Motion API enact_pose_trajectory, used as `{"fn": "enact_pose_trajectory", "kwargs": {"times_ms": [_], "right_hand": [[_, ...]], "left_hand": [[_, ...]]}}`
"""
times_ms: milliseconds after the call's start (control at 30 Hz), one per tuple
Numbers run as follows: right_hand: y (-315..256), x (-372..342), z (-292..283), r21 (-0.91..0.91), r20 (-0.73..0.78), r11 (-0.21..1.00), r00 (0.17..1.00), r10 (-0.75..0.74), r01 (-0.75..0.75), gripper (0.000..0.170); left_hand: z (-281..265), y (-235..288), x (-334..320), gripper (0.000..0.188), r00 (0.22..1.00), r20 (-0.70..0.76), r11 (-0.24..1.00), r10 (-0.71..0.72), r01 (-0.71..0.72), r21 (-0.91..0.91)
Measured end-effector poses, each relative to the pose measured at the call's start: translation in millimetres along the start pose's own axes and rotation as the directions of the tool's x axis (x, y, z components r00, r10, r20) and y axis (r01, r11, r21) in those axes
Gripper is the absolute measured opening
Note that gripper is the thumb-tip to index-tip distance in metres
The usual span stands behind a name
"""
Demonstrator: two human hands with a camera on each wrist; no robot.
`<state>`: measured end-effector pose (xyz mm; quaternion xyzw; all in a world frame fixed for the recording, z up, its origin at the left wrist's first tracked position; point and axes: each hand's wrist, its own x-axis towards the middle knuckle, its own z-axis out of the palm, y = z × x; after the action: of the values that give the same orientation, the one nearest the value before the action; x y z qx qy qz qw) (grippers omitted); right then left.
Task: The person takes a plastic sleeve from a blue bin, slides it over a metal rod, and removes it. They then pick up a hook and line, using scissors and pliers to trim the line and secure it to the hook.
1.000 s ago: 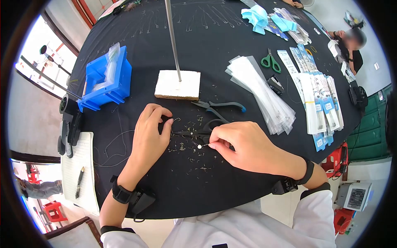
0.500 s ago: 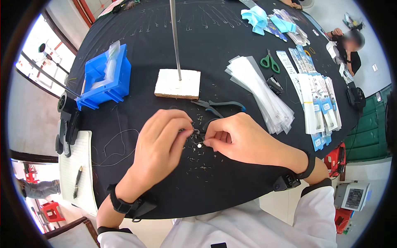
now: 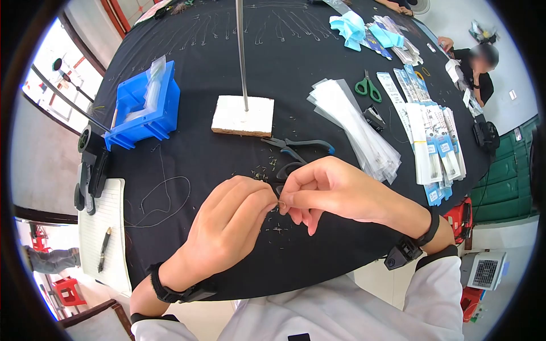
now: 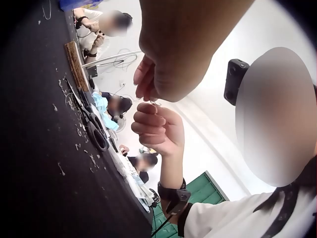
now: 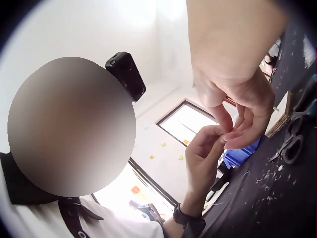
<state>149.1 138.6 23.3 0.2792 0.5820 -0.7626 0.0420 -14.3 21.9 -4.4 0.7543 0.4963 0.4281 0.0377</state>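
My left hand and right hand meet fingertip to fingertip above the near part of the black-covered table. Between them a small wire fish hook shows as a thin curve. The left thumb and forefinger pinch it from one side; the right thumb and forefinger grip it from the other. I cannot tell whether line runs through the fingers. Just beyond lie black-handled scissors, partly hidden by the right hand, and pliers with blue-tipped handles. Small clippings are scattered around there.
A white block with an upright metal rod stands ahead. To the left are a blue bin, a stapler, a notebook and loose line. Clear sleeves, green scissors and printed packets lie right.
My left hand has moved right and toward me with the hook, until its fingertips meet the right hand's. The right hand has turned, its lower fingers now showing below the thumb.
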Motion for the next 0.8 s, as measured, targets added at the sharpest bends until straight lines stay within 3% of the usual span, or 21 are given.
{"fn": "enact_pose_trajectory", "kwargs": {"times_ms": [333,533,733,800], "right_hand": [[4.4,-0.3,-2.9,0.038,0.029,0.999,0.999,-0.017,0.016,0.016],[3.0,-2.3,-2.4,0.076,0.023,0.997,1.0,-0.013,0.011,0.019],[-2.6,-10.7,0.3,0.001,0.006,0.995,0.995,-0.105,0.105,0.017],[-5.9,-17.1,5.6,-0.095,-0.059,0.962,0.963,-0.264,0.258,0.012]], "left_hand": [[1.4,1.0,0.2,0.021,0.999,0.045,1.0,-0.015,0.016,-0.025],[3.7,8.0,0.6,0.018,0.976,0.046,0.957,-0.212,0.217,-0.191],[-7.8,12.1,1.4,0.012,0.958,0.1,0.938,-0.268,0.283,-0.199],[-12.6,14.1,1.6,0.009,0.885,0.184,0.773,-0.428,0.464,-0.433]]}}
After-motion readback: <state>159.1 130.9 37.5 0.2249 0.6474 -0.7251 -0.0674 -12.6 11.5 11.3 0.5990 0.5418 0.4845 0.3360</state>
